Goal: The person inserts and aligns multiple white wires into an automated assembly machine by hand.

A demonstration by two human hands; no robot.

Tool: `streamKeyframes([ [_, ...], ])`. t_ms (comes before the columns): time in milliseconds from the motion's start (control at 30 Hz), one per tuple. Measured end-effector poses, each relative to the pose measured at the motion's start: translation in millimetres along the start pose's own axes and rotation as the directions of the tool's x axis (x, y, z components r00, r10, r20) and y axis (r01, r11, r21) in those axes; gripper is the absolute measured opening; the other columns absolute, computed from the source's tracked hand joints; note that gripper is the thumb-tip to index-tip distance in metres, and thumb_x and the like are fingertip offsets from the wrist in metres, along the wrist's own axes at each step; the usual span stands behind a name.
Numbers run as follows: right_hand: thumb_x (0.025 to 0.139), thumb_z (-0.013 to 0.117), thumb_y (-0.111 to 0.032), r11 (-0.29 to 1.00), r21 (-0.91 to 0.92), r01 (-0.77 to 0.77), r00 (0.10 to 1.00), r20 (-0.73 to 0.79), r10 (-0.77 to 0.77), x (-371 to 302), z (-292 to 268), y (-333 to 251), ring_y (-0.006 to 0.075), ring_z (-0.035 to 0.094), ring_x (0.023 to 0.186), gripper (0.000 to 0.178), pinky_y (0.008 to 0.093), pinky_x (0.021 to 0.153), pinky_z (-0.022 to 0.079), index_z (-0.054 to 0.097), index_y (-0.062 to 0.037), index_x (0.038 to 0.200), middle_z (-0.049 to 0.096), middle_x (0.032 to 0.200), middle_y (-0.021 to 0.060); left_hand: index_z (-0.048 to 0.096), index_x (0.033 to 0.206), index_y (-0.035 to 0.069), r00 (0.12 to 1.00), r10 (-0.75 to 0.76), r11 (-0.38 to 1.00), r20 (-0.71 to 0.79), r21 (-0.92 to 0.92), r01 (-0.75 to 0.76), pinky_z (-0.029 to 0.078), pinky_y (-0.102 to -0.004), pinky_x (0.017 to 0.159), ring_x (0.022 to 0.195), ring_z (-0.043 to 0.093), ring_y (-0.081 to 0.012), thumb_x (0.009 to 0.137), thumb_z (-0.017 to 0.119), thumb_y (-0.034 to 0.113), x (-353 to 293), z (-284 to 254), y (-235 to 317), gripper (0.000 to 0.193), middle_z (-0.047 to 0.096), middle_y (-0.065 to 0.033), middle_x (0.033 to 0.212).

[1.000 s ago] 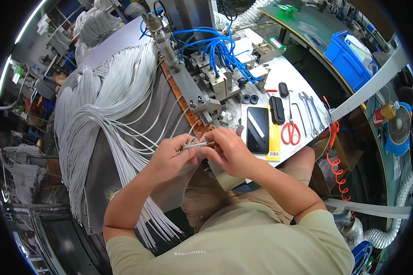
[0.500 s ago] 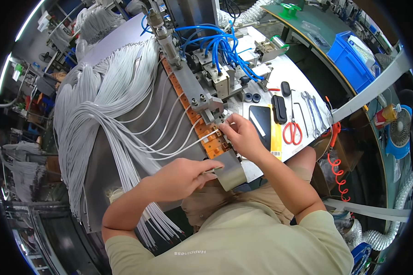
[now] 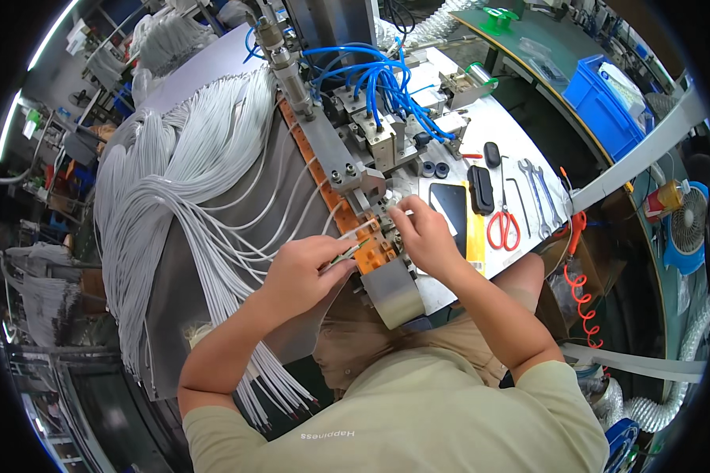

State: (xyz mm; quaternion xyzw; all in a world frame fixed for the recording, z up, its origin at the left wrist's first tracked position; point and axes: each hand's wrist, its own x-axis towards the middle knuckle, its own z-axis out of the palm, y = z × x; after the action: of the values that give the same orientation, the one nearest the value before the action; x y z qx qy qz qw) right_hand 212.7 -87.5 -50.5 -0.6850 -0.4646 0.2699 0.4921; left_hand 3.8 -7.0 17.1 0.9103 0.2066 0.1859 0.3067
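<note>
My left hand [image 3: 304, 276] is closed on a thin metal tool [image 3: 341, 257], its kind unclear, over the left edge of the orange fixture strip [image 3: 376, 253]. Pinched together, the fingers of my right hand [image 3: 426, 235] are at the strip's right side, just below the steel press head [image 3: 364, 183]; whatever they hold is hidden. White-grey cables [image 3: 229, 236] run from a large bundle to the strip, and some of their ends sit in it. A grey metal block [image 3: 392, 292] forms the near end of the fixture.
Blue air tubes [image 3: 386, 75] loop over the machine. On the white board to the right lie a phone [image 3: 450, 206], red-handled scissors [image 3: 502, 229], a black case [image 3: 480, 188] and wrenches [image 3: 538, 193]. A red coiled hose [image 3: 580, 292] hangs farther right, below a blue crate [image 3: 603, 106].
My left hand has moved up and forward with the thin metal tool, from above the grey block to the orange strip's edge. My right hand has shifted slightly right.
</note>
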Motion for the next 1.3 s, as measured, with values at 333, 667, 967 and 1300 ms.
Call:
streamKeyframes([
  [333, 0.093, 0.067, -0.012, 0.820, -0.192, 0.540, 0.833, -0.015, -0.552, -45, 11, -32, 0.0124, 0.052, 0.044, 0.012, 0.0284, 0.046, 0.038, 0.062, -0.0017, 0.097, 0.055, 0.053, 0.0060, 0.063, 0.111, 0.000, 0.943, -0.274, 0.761, 0.188, -0.557, 0.333, 0.051, -0.0244, 0.059, 0.060, 0.063, -0.0102, 0.096, 0.063, 0.014, -1, 0, -3, 0.021, 0.071, -0.0088, 0.082],
  [667, 0.095, 0.065, -0.011, 0.947, 0.137, 0.291, 0.953, 0.052, -0.300, -38, 17, -36, 0.0082, 0.052, 0.046, 0.012, 0.0254, 0.045, 0.036, 0.063, -0.0002, 0.100, 0.061, 0.058, 0.0042, 0.061, 0.111, -0.002, 0.973, -0.197, 0.929, 0.116, -0.294, 0.223, 0.051, -0.0234, 0.062, 0.062, 0.063, -0.0088, 0.095, 0.060, 0.007, -1, -5, 2, 0.018, 0.069, -0.0056, 0.082],
  [967, 0.094, 0.064, -0.009, 0.965, 0.245, -0.098, 0.956, 0.294, 0.022, -29, 3, -50, 0.0128, 0.051, 0.051, 0.011, 0.0293, 0.050, 0.038, 0.060, 0.0001, 0.099, 0.059, 0.062, 0.0044, 0.063, 0.107, 0.001, 0.972, -0.177, 0.944, 0.154, -0.253, 0.212, 0.050, -0.0267, 0.061, 0.062, 0.063, -0.0126, 0.095, 0.060, 0.010, 0, -9, 7, 0.016, 0.068, -0.0066, 0.075],
  [1300, 0.091, 0.064, -0.008, 0.778, -0.106, 0.620, 0.785, 0.070, -0.616, -20, 9, -35, 0.0241, 0.051, 0.066, 0.008, 0.0355, 0.066, 0.042, 0.059, -0.0026, 0.094, 0.056, 0.075, 0.0071, 0.064, 0.102, -0.002, 0.901, -0.322, 0.724, 0.290, -0.538, 0.431, 0.052, -0.0263, 0.063, 0.064, 0.064, -0.0122, 0.095, 0.059, 0.010, -1, -7, 3, 0.014, 0.068, -0.0079, 0.076],
])
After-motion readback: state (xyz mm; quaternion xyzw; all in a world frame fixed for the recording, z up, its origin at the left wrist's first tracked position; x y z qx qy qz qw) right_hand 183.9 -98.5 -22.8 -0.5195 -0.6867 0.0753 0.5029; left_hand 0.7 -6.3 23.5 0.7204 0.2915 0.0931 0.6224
